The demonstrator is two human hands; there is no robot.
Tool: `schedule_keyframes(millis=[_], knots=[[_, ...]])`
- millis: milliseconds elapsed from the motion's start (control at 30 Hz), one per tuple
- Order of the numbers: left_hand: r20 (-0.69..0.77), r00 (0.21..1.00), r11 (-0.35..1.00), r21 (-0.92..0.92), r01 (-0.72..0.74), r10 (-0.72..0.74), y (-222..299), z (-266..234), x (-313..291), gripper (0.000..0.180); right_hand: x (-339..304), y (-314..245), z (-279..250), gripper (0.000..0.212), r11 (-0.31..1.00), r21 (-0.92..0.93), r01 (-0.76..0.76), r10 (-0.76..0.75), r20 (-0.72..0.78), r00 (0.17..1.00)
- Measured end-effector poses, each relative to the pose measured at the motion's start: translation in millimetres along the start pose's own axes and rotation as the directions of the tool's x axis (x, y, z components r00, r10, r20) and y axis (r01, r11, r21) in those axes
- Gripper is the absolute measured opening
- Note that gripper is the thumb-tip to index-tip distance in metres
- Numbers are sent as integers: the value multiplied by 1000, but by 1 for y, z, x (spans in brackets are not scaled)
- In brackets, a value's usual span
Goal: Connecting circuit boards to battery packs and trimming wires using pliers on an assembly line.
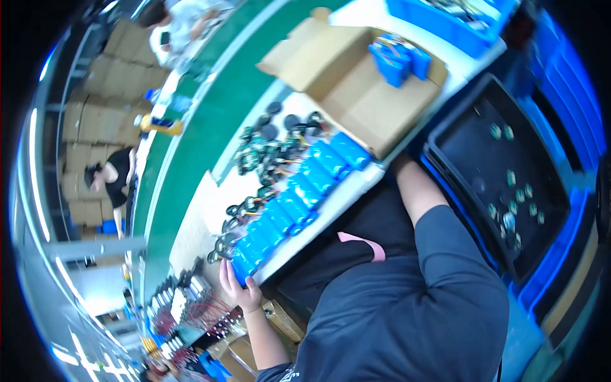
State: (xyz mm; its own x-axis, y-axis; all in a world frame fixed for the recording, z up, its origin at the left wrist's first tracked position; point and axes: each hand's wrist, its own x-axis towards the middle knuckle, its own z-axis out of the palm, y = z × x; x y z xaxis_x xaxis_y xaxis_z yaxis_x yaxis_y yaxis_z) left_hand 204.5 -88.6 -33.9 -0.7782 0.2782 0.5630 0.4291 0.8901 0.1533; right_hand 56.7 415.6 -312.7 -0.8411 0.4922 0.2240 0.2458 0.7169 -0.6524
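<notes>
A slanting row of blue shrink-wrapped battery packs (273,216) lines the near edge of the white table, wires and small round black parts at their far ends. My left hand (240,294) is at the row's lower left end, fingers stretched out and thumb apart. It touches or nearly touches the last blue pack (244,262); I cannot tell which. My right forearm (417,188) reaches up toward the cardboard box's near corner, and the hand itself is hidden there. Inside the open cardboard box (356,108) several blue packs stand upright in the far corner.
Green-and-black wired parts (258,149) lie heaped behind the row. Beyond runs a green conveyor belt (251,105). To my right sits a black tray (477,184) with small green parts. A blue bin (445,22) stands at the top. Other people work across the belt.
</notes>
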Motion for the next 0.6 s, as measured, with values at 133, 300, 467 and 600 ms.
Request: schedule_keyframes(millis=[133, 300, 467, 600], knots=[[-50, 978, 970, -152, 191, -201, -11, -8, -11, 55, -17, -24, -22, 67, 999, 17, 40, -42, 134, 990], [-38, 955, 925, -262, 274, -294, -11, -11, -4, 40, -27, -74, -46, 56, 994, -28, 102, -84, 373, 924], [-27, 830, 586, -721, 369, -557, -44, 4, -13, 43, -65, -106, -90, 45, 975, -81, 208, -123, 583, 803], [31, 755, 495, -738, 460, -655, -38, 10, -5, 50, -100, -69, -169, 38, 955, -193, 227, -51, 645, 763]])
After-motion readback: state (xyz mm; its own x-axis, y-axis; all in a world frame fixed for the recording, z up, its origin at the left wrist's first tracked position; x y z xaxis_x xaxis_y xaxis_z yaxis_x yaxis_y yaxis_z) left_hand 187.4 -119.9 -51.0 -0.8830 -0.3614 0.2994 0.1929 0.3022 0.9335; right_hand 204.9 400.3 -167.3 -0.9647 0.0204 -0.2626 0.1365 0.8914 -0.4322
